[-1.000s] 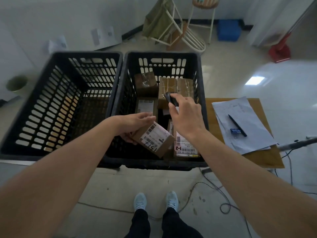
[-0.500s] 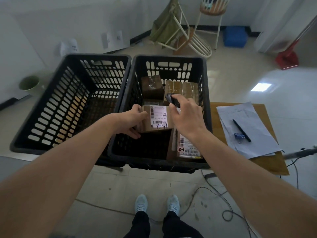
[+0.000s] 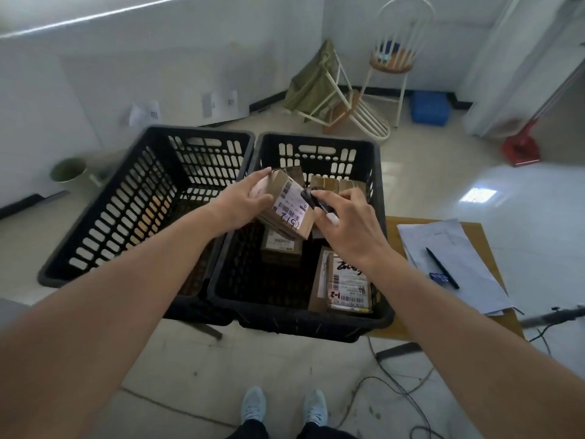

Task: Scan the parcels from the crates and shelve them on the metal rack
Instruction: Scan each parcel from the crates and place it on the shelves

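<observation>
Left hand [image 3: 245,199] grips small parcel [image 3: 286,208] above right crate [image 3: 376,198], label tilted up toward scanner [image 3: 316,204], probably for a clean read. Right hand [image 3: 346,224] fingers curled round scanner, nose at the label.

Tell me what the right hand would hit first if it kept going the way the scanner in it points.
Probably the white label of the parcel held by the left hand; the right hand aims its scanner there.

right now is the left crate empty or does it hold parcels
Empty as far as shows: the left crate has a bare floor, though the left arm hides part of it.
</observation>
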### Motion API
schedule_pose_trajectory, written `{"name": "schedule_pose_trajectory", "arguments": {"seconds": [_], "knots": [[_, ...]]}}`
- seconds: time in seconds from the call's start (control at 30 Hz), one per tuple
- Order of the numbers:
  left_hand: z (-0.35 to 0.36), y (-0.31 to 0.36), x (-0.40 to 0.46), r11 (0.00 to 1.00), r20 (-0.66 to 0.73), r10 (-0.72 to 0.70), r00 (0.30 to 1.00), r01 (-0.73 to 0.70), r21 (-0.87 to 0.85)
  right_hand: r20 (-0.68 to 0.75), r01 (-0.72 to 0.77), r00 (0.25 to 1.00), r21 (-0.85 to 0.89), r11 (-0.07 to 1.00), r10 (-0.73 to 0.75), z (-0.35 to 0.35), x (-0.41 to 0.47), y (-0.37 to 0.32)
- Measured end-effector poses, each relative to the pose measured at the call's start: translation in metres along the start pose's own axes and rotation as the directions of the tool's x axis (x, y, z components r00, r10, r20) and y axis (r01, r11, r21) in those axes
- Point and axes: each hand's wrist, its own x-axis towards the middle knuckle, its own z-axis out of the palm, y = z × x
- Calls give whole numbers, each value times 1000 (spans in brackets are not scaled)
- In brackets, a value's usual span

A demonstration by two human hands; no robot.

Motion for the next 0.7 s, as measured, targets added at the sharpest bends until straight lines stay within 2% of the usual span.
{"name": "schedule_pose_trajectory", "arguments": {"seconds": [0.27, 0.57, 0.7], "knots": [[-25, 11, 0, 982, -179, 161, 971, -140, 123, 104, 113, 989, -121, 986, -101, -23, -4, -5], [-45, 31, 2, 971, -239, 218, 946, -187, 148, 189, 182, 974, -303, 935, -128, -43, -5, -18], [-51, 33, 3, 965, -238, 245, 940, -214, 149, 200, 197, 970, -332, 923, -135, -45, -8, -21]]}}
